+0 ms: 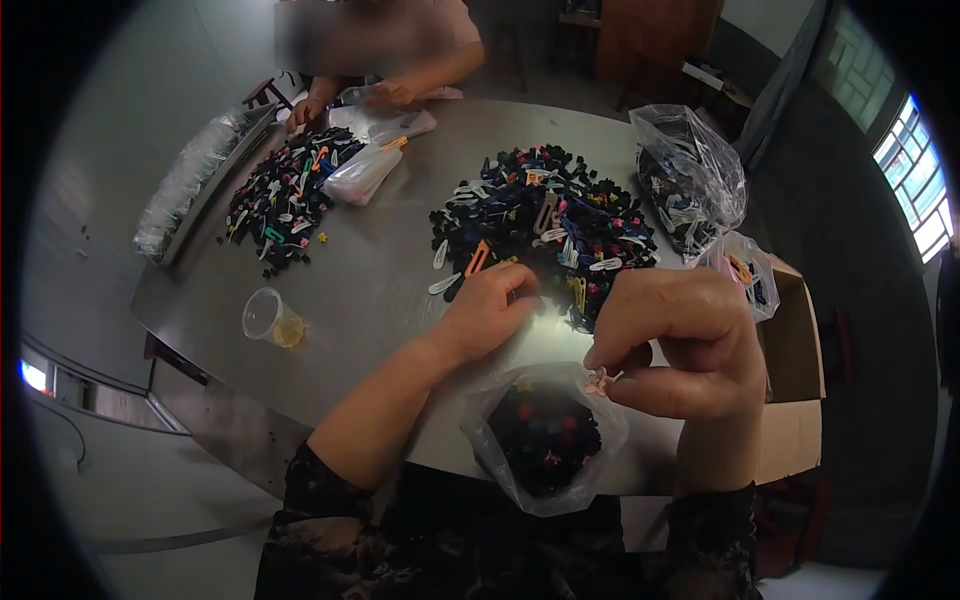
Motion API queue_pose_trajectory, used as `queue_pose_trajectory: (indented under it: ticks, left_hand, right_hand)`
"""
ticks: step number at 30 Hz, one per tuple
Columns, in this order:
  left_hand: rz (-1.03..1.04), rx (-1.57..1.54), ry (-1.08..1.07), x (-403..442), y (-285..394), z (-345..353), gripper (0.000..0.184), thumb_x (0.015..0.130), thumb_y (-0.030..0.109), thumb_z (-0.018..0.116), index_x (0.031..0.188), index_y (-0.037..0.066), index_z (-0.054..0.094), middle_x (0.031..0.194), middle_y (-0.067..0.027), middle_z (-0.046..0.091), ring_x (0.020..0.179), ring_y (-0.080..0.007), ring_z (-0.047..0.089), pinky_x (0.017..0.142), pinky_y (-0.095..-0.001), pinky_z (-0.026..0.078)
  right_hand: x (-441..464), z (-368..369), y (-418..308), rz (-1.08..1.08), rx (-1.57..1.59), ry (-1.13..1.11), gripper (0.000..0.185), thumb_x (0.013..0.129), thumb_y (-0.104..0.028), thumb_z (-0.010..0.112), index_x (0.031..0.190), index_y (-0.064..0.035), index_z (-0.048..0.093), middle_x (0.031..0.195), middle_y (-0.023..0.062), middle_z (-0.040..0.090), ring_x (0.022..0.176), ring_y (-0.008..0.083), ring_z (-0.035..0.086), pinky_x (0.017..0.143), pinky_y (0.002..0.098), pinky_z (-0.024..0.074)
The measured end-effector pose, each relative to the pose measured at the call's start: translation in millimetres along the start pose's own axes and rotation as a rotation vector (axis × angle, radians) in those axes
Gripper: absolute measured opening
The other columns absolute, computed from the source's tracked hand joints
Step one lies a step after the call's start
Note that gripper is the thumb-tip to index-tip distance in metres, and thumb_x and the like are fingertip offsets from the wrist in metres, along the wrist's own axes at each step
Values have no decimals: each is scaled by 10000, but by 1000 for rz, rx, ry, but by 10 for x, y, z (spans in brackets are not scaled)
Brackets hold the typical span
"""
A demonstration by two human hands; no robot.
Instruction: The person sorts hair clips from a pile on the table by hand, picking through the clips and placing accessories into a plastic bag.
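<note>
Raised close to the camera, my right hand [690,345] pinches a small pale pink hair clip [599,381] between thumb and forefinger. My left hand [490,308] rests at the near edge of a big pile of hair clips [545,205]. Its fingers are curled inward, and what they may hold is hidden. The pile mixes black clips with white, orange, yellow and pink ones. Below both hands, near the table's front edge, an open clear plastic bag [490,475] holds many small dark clips with a few coloured ones among them.
Across the metal table [370,280] sits another person [440,70], beside a second clip pile [290,190] and plastic bags [365,175]. A tipped plastic cup [265,315] holds yellowish liquid. Filled bags [690,180] and a cardboard box [795,350] stand at right.
</note>
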State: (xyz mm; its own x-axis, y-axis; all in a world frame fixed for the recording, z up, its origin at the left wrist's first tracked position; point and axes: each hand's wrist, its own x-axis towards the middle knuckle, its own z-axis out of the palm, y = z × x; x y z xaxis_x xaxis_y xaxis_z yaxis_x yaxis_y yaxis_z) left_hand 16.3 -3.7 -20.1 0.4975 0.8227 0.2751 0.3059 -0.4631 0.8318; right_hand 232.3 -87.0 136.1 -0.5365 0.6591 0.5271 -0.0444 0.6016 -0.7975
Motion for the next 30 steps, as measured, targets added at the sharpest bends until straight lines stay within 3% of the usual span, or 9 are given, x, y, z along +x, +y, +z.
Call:
queue_pose_trajectory:
  ticks: [6,12,15,16,18,19,22,23,30]
  left_hand:
    - [-19,-20,-17,1,-9,10,262,840,185,669,1001,-21,667,945,-178,650,875,-322,646,805,-383,499]
    - [-2,20,-18,-6,-5,-1,266,849,186,650,1023,-14,683,1001,-185,661,940,-333,657,844,-402,509]
    - [23,19,-5,15,9,-31,254,857,119,630,1070,-7,686,1028,-174,662,993,-335,658,899,-398,515]
    - [-5,12,-5,8,43,-62,248,881,88,616,1104,-4,678,1018,-143,668,981,-281,667,902,-377,521]
    - [-253,-389,-24,-8,55,-30,243,918,80,594,1138,7,665,1004,-101,669,937,-187,660,867,-343,525]
    - [-373,-461,-98,5,199,-119,207,982,60,577,1179,50,637,1008,6,648,870,-66,579,751,-250,490]
    - [-328,-570,-88,49,99,-99,212,976,62,607,1187,59,615,1016,1,646,864,-67,589,748,-254,498]
    - [-248,-548,-103,67,-73,-63,283,968,70,637,1236,63,546,1025,-17,653,851,-84,606,754,-266,507]
    - [-275,-675,-95,47,83,-167,368,964,84,656,1275,69,459,1016,-52,671,817,-105,613,744,-267,508]
  right_hand:
    - [-11,44,-14,-12,5,-11,207,627,-33,820,813,25,751,769,104,713,619,141,606,503,246,414]
    - [-1,100,-13,65,-138,-212,178,761,-11,845,916,-34,759,798,62,692,629,119,627,509,254,463]
    - [-5,48,101,129,-185,-102,211,756,-2,833,946,-22,744,810,59,683,634,117,624,533,250,470]
    - [37,11,120,119,-325,-77,221,755,1,817,957,-16,729,794,51,665,641,110,620,558,254,477]
    - [72,41,323,223,-406,30,233,744,-3,807,959,-25,720,791,51,639,644,111,620,573,250,476]
    - [90,55,442,278,-445,33,262,768,-45,779,1020,-55,709,853,86,637,688,221,646,616,341,524]
    - [58,128,858,184,-712,32,290,790,-90,762,1073,-88,702,965,103,644,813,335,680,701,416,565]
    - [52,148,949,172,-710,25,290,790,-90,762,1073,-88,702,965,103,644,813,335,680,701,416,565]
    - [28,181,1146,196,-620,27,203,826,-80,735,1028,-62,722,923,131,662,828,347,682,721,410,550]
